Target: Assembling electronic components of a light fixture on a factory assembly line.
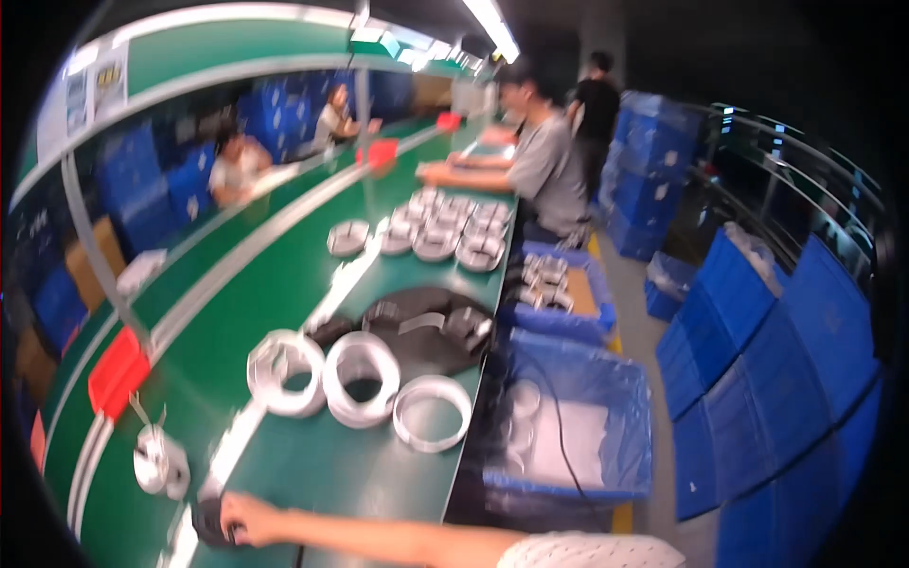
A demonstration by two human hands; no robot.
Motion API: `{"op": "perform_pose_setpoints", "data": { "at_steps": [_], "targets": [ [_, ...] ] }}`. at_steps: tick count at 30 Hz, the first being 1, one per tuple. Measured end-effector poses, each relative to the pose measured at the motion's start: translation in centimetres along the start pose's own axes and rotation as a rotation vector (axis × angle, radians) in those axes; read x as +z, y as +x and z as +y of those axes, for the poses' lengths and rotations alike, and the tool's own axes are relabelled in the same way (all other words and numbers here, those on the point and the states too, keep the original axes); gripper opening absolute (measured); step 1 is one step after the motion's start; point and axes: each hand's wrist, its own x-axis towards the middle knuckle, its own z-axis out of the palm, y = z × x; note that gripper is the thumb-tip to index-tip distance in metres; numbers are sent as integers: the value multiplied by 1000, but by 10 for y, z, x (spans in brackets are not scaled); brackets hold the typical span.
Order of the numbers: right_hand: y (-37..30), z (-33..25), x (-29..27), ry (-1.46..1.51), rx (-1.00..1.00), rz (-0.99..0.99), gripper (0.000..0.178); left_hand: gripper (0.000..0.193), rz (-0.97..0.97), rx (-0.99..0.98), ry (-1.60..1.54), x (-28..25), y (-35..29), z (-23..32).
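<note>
The right hand (248,523) is at the near end of the green surface (398,485), by its left edge. Its fingers are curled round a black object (209,523); motion blur prevents identification of the item, and whether it also rests on the surface cannot be told. The forearm enters from the lower right in a pale, dotted sleeve (597,551). The left hand is out of view; its state cannot be told.

Just beyond the left edge, near the black object, a white cylindrical part (159,464) with thin projections stands on the green belt (213,308).

Three pale rings lie across the surface ahead of the hand. The left ring (264,392) sits over the white strip (237,437) at the left edge; the middle ring (364,415) is close beside it; the right ring (426,445) lies near the right edge. Behind them is a bulky black item (421,333), its kind unclear, reaching the right edge.

Farther along, a cluster of round white parts (436,244) stands toward the right edge. A co-worker in grey (554,166) is beyond it.

Outside the right edge stands a lined blue bin (625,417) containing pale items and a white sheet (573,443).
</note>
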Motion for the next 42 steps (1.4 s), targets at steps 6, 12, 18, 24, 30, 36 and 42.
{"op": "perform_pose_setpoints", "data": {
  "at_steps": [6, 12, 18, 24, 30, 36, 42],
  "targets": [
    [15, -16, -11, -157, -79, -17, 20, 25, -100, 185, -349, 9, 26, -41],
    [16, -34, -21, -211, -22, -43, 24, 34, -121, -26, -390, 3, 22, 12],
    [7, -67, 11, -52, 80, -335, 25, 37, 144, 92, -389, -16, 21, 39],
    [7, -86, 7, -218, -120, -425, 21, 37, 63, -108, -606, -13, 28, 68],
    [-7, -119, -5, 386, 147, -148, 45, 45, -117, -136, -916, 2, 33, 87],
    [-11, -159, 8, -107, -75, -120, 119, 52, 378, 481, -110, 24, 43, 145],
    [7, -128, -5, 260, 155, -71, 117, 65, 275, 672, -323, 55, 27, 167]
  ]
}}
